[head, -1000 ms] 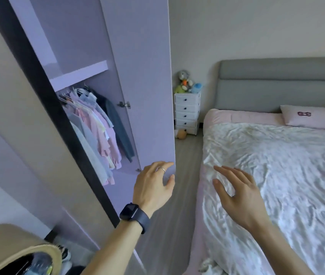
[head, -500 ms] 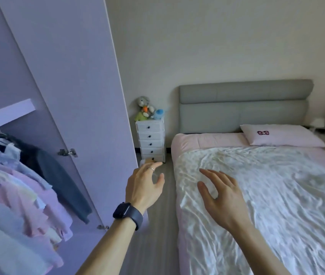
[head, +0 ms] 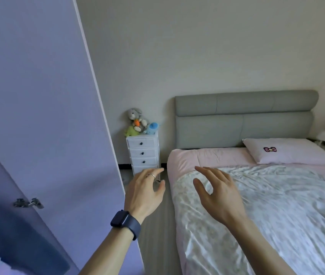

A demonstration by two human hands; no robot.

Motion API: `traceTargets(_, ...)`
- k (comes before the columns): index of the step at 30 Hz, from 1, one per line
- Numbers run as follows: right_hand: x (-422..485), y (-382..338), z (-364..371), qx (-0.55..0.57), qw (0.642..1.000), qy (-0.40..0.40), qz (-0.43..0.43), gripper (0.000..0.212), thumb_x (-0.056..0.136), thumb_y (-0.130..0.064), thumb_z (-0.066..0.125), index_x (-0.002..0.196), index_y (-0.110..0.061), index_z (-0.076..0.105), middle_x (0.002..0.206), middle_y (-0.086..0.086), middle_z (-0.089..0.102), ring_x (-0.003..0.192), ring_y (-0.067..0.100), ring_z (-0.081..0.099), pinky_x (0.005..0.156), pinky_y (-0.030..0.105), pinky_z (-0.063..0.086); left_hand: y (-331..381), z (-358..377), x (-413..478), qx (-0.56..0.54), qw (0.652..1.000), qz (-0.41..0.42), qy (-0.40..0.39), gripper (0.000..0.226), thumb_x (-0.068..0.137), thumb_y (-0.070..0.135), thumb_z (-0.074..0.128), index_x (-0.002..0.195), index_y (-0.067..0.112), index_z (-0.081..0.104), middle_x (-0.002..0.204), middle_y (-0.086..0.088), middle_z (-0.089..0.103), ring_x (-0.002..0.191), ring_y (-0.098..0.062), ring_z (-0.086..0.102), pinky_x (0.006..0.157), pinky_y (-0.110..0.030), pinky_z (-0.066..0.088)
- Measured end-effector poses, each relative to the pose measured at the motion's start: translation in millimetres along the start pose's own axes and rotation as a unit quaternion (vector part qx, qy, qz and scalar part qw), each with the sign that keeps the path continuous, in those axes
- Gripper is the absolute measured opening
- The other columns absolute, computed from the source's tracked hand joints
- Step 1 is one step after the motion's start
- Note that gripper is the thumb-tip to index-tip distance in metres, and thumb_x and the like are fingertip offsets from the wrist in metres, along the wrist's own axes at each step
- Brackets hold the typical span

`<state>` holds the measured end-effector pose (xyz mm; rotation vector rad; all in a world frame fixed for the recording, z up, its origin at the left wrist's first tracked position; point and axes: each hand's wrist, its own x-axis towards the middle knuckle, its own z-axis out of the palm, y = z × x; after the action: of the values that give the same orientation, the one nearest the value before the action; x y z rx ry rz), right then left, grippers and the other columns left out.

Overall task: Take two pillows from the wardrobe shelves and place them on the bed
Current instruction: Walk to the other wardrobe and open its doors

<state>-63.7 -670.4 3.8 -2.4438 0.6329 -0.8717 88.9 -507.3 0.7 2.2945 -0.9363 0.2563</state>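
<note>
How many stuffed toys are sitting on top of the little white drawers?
3. A grey bunny sits at the back, a green toy at the front left, and a blue toy at the right, all on the white drawers. More could hide behind them.

three stuffed toys are sitting on top of a white drawer unit, which is standing against the wall beside a grey headboard.
</note>
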Motion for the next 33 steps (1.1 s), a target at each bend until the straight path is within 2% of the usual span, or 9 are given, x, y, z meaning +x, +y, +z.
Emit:
traceTargets(4, 72, 7, 35, -0.013, 1.0, 0.008, 0.021, 0.041, 0.098, -0.044, 0.056, 0.139, -0.037, 0.059, 0.141, -0.012, 0.06, 0.137, 0.02, 0.043, 0.11, 0.042, 0.042, -21, 15, 82, -0.016, 0.999, 0.03, -0.002, 0.038, 0.095, 0.038, 0.057, 0.133, 0.037, 0.059, 0.137, 0.015, 0.058, 0.124, -0.014, 0.053, 0.095, -0.034, 0.05)
traceTargets(7, 121, 12, 49, -0.027, 0.999, 0.03, 0.031, 0.04, 0.098, -0.042, 0.058, 0.137, -0.034, 0.061, 0.139, -0.011, 0.062, 0.135, 0.022, 0.045, 0.109, 0.041, 0.043, -31, 25, 145, -0.015, 0.998, 0.062, 0.011, 0.037, 0.095, 0.035, 0.059, 0.132, 0.032, 0.061, 0.135, 0.01, 0.06, 0.123, -0.018, 0.055, 0.096, -0.036, 0.05)
traceTargets(9, 153, 21, 57, -0.038, 0.997, 0.046, 0.037, 0.039, 0.098, -0.041, 0.06, 0.136, -0.032, 0.063, 0.136, -0.01, 0.064, 0.133, 0.022, 0.047, 0.109, 0.039, 0.042, -33, 34, 187, -0.032, 0.998, 0.054, 0.021, 0.038, 0.094, 0.034, 0.059, 0.132, 0.031, 0.062, 0.134, 0.008, 0.061, 0.123, -0.02, 0.055, 0.097, -0.037, 0.049)
traceTargets(15, 231, 52, 86, -0.06, 0.996, 0.041, 0.058, 0.042, 0.098, -0.047, 0.054, 0.138, -0.035, 0.059, 0.138, -0.013, 0.062, 0.134, 0.019, 0.045, 0.108, 0.039, 0.043, -37, 80, 273, -0.042, 0.997, 0.064, 0.017, 0.039, 0.093, 0.036, 0.06, 0.132, 0.034, 0.061, 0.134, 0.01, 0.062, 0.12, -0.019, 0.056, 0.095, -0.033, 0.046)
traceTargets(21, 316, 87, 127, -0.032, 0.998, 0.026, 0.054, 0.04, 0.098, -0.045, 0.056, 0.138, -0.039, 0.059, 0.138, -0.015, 0.061, 0.133, 0.017, 0.045, 0.108, 0.039, 0.042, -53, 130, 356, -0.061, 0.998, 0.015, 0.006, 0.039, 0.094, 0.036, 0.059, 0.133, 0.034, 0.06, 0.137, 0.007, 0.06, 0.122, -0.021, 0.055, 0.095, -0.033, 0.044)
traceTargets(26, 397, 113, 158, -0.012, 1.0, -0.003, 0.025, 0.04, 0.098, -0.044, 0.056, 0.137, -0.039, 0.059, 0.137, -0.014, 0.061, 0.131, 0.019, 0.047, 0.106, 0.035, 0.042, -77, 146, 437, -0.072, 0.995, -0.061, 0.037, 0.04, 0.095, 0.035, 0.058, 0.134, 0.033, 0.059, 0.14, 0.005, 0.059, 0.122, -0.022, 0.056, 0.096, -0.04, 0.049)
traceTargets(29, 449, 118, 182, 0.006, 0.999, -0.033, 0.005, 0.042, 0.098, -0.046, 0.054, 0.139, -0.041, 0.056, 0.139, -0.015, 0.059, 0.134, 0.02, 0.044, 0.107, 0.037, 0.044, -108, 142, 475, -0.052, 0.992, -0.093, 0.071, 0.039, 0.096, 0.035, 0.057, 0.134, 0.033, 0.059, 0.136, 0.004, 0.062, 0.114, -0.024, 0.06, 0.089, -0.039, 0.052)
traceTargets(33, 513, 100, 224, 0.035, 0.996, -0.061, -0.047, 0.042, 0.097, -0.046, 0.054, 0.138, -0.039, 0.058, 0.138, -0.013, 0.061, 0.133, 0.021, 0.045, 0.106, 0.041, 0.044, -160, 126, 504, -0.016, 0.984, -0.137, 0.115, 0.038, 0.095, 0.035, 0.057, 0.133, 0.034, 0.06, 0.135, 0.006, 0.061, 0.119, -0.025, 0.058, 0.089, -0.043, 0.053)
